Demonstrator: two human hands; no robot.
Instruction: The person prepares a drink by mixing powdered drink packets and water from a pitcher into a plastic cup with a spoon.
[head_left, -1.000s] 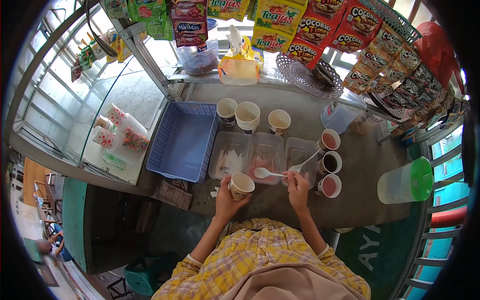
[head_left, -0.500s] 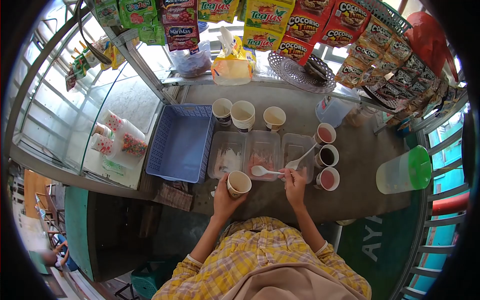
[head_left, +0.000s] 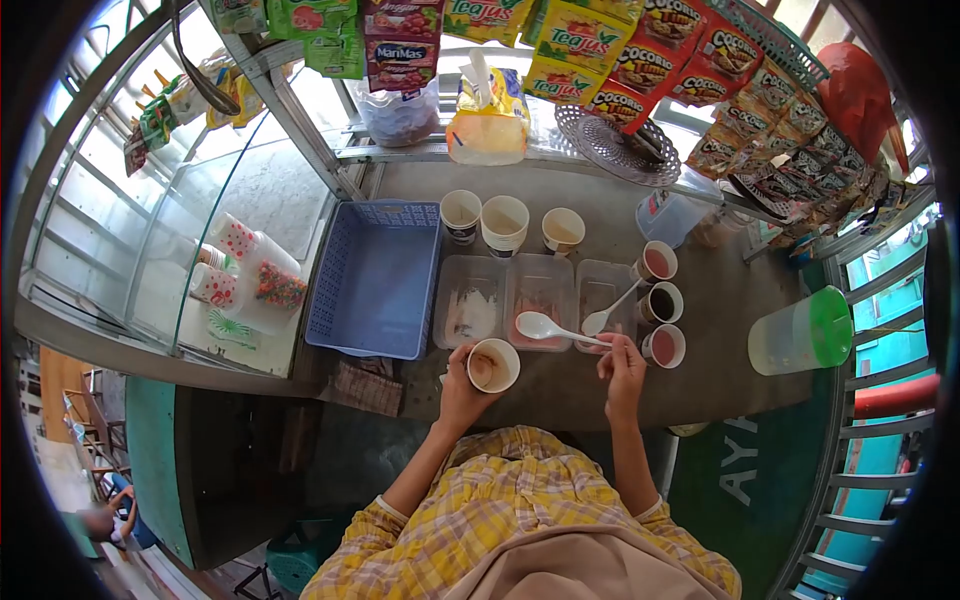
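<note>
My left hand (head_left: 463, 396) is wrapped round a paper cup (head_left: 493, 366) with some brownish-pink matter inside. Pinched by its handle in my right hand (head_left: 624, 378) is a white spoon (head_left: 540, 326), its bowl just above and right of that cup. Beyond my hands stand three clear containers: one with white powder (head_left: 471, 312), a middle one with pink residue (head_left: 540, 290), and a right one (head_left: 604, 285) where a second white spoon (head_left: 597, 320) rests. To their right, three cups hold drinks: red (head_left: 657, 263), dark (head_left: 662, 304) and red (head_left: 664, 347).
A blue basket (head_left: 373, 280) sits left of the containers. Paper cups (head_left: 505, 225) stand behind them. A green-lidded pitcher (head_left: 800, 332) is at the right. Sachets (head_left: 575, 50) hang along the back. A folded cloth (head_left: 360, 388) lies near the front edge.
The spoon has lifted from over the pink container and moved toward me. The cup in my left hand has tilted, showing more of its inside. The camera view has shifted slightly.
</note>
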